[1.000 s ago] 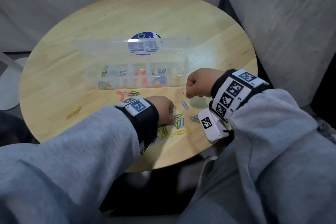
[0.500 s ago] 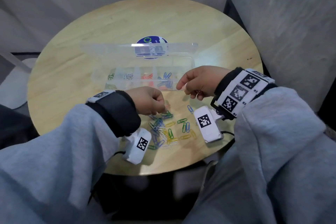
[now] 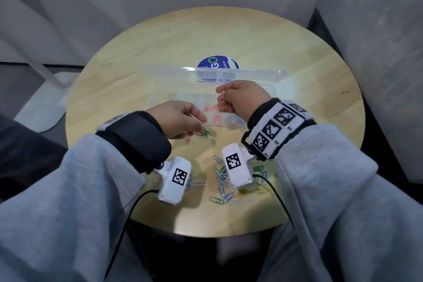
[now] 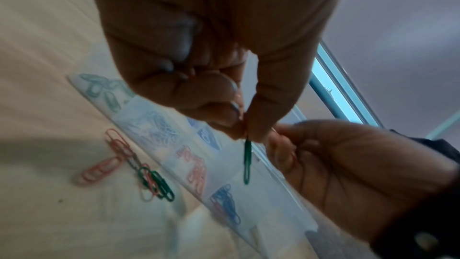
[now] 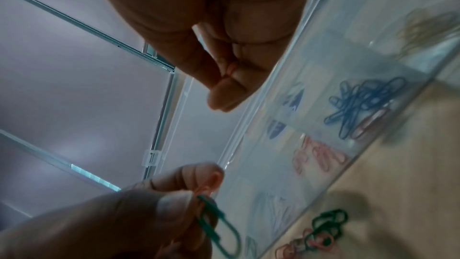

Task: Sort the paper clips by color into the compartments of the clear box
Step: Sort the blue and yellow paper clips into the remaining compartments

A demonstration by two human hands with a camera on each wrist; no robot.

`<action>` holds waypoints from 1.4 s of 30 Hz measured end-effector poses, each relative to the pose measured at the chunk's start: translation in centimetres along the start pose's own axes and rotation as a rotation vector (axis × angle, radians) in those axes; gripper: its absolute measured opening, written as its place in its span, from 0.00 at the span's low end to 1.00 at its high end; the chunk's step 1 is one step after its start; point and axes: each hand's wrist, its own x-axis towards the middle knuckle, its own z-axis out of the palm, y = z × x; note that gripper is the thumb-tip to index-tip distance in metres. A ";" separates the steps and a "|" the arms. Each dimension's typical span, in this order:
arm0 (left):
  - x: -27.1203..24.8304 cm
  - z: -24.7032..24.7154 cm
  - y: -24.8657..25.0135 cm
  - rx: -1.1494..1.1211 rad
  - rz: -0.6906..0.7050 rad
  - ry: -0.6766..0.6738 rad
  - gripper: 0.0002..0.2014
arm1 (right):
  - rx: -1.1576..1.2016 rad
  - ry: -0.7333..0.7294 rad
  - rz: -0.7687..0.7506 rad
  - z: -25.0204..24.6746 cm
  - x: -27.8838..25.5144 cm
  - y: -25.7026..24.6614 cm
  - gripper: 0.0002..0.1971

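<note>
Two hands work above a round wooden surface, both raised over the near wall of a clear box whose lid stands open behind it. The left hand pinches a green clip between thumb and fingertip; the clip hangs straight down from the pinch, above the box. In the right wrist view a pink clip shows in the same pinch, touching the green one; whether the two are linked cannot be told. The right hand, just beside the left, has its fingers curled and pinches a red clip at its fingertips, over the box's middle. Inside the box, compartments in a row hold green clips at the left end, then pale clips, red clips, and blue clips with one reddish clip among them. A further compartment to the right holds yellowish clips, blurred. On the surface just in front of the box lies a small tangle of green and red clips. Nearer the person, partly hidden by the wrist cameras, lies a loose pile of mixed clips. A round blue sticker sits on the surface behind the lid.
</note>
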 end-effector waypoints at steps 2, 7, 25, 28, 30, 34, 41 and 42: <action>0.0 0.3 -0.2 0.041 0.002 -0.013 0.09 | -0.039 -0.005 -0.010 0.5 0.3 -0.1 0.14; 0.3 0.2 -0.4 0.048 0.024 0.044 0.08 | -0.062 -0.080 -0.013 0.0 0.0 -0.3 0.21; 0.8 0.4 0.2 -0.117 0.041 0.169 0.16 | -1.214 0.037 -0.263 -4.5 -0.6 2.5 0.17; 0.7 0.7 0.1 -0.090 0.058 0.180 0.17 | -1.198 0.034 -0.266 -4.3 -0.4 2.7 0.17; 0.6 0.7 0.0 -0.049 0.082 0.231 0.17 | -1.187 0.046 -0.268 -4.3 -0.3 2.9 0.18; 0.8 0.4 0.8 -0.115 0.128 0.316 0.15 | -1.162 0.104 -0.258 -4.5 -0.2 3.1 0.17; 2.5 1.9 3.3 -0.134 0.183 0.266 0.08 | -1.135 0.002 -0.218 -4.5 0.2 3.1 0.09; 2.6 2.2 3.4 -0.104 0.191 0.242 0.06 | -1.130 0.005 -0.226 -4.6 0.3 3.1 0.09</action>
